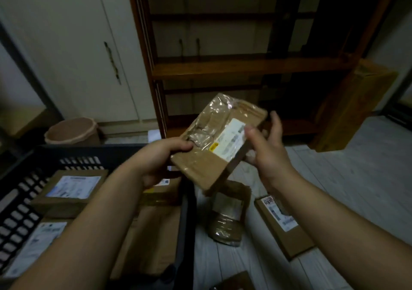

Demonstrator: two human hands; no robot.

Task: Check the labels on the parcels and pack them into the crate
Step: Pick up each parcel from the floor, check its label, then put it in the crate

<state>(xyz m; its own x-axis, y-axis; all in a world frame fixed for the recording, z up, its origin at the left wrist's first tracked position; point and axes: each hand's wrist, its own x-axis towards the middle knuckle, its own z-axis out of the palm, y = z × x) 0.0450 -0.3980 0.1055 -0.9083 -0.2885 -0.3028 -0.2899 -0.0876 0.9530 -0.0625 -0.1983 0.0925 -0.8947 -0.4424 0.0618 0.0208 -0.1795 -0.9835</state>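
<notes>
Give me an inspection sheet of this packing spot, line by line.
Surface: pale plank floor, dimly lit.
Job's things: dark slotted plastic crate holds several labelled cardboard parcels; tape-wrapped brown cardboard parcel with white label held up beside it; crumpled brown paper parcel and flat labelled cardboard box on the floor.
Clutter: round brown bin; tall cardboard box at far right.
Hands: left hand grips the held parcel's lower left edge; right hand holds its right edge, thumb on the label.
Cables: nothing seen.
Surroundings: wooden shelf unit; white cupboard doors.
</notes>
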